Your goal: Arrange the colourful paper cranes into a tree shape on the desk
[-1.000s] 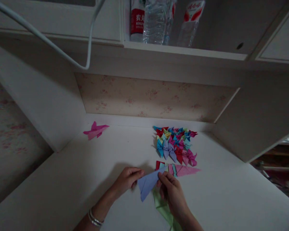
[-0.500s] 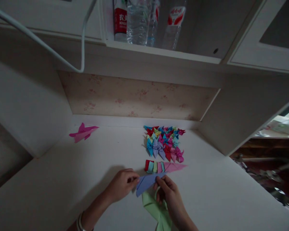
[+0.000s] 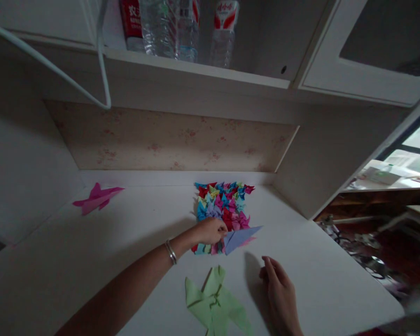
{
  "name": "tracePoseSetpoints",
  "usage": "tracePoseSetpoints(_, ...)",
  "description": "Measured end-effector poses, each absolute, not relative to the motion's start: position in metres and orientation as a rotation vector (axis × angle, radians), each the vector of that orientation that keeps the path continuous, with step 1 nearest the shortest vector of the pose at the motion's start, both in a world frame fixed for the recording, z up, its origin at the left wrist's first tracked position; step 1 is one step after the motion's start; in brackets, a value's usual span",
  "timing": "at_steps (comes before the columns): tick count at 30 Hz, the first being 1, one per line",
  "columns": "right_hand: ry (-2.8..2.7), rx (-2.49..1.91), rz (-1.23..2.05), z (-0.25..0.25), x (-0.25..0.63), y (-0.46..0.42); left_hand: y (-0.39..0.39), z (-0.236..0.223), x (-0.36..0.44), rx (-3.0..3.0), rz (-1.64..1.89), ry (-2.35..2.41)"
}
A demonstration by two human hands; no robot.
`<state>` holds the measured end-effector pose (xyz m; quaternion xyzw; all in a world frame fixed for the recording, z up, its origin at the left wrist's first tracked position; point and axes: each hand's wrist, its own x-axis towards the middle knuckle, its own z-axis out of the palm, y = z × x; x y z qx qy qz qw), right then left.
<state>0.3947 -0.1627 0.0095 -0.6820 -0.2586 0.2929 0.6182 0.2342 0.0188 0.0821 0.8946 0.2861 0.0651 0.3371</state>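
My left hand (image 3: 212, 231) is closed on the left end of a lavender folded paper piece (image 3: 241, 237), whose point reaches to the right. It hovers over a row of small folded papers (image 3: 206, 249) and partly covers a pink pointed one (image 3: 249, 241). My right hand (image 3: 282, 291) is empty, raised above the table at the right, with loosely bent fingers. Between my forearms, a light green folded paper figure (image 3: 213, 301) lies spread out near the front. Behind my left hand sit several rows of small colourful folded paper figures (image 3: 226, 200).
A pink folded paper figure (image 3: 97, 198) lies at the back left of the white table (image 3: 154, 210). Plastic bottles (image 3: 224, 35) stand on the shelf overhead. A white cable (image 3: 56, 70) hangs down at the upper left. Cabinet side panels flank the tabletop.
My right hand has let go of the lavender paper and moved right. My left hand has carried it forward and right over the row. The view has shifted, showing more of the green figure.
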Motion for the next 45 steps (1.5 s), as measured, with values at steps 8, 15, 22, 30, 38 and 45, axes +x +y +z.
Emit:
tracePoseSetpoints(8, -0.847, -1.74, 0.677, 0.007, 0.388, -0.161, 0.036, 0.073, 0.276, 2.47, 0.073, 0.725)
tracePoseSetpoints(15, -0.908, -1.762, 0.698, 0.001, 0.391, -0.161, 0.034, 0.065, 0.273, 2.563, 0.074, 0.724)
tracePoseSetpoints(22, -0.957, -1.777, 0.696, 0.002, 0.389, -0.162, 0.035, 0.057, 0.272, 2.569, 0.137, 0.774)
tracePoseSetpoints(30, -0.966, -1.773, 0.667, 0.002, 0.388, -0.162, 0.027, 0.069, 0.262, 2.49, 0.269, 0.814)
tracePoseSetpoints(38, -0.849, -1.774, 0.718, 0.011, 0.386, -0.165, 0.021, 0.073, 0.178, 2.3, 0.516, 1.077)
tracePoseSetpoints(45, -0.716, -1.725, 0.662, 0.015, 0.381, -0.168, 0.004, 0.051, 0.065, 2.001, 0.612, 1.256)
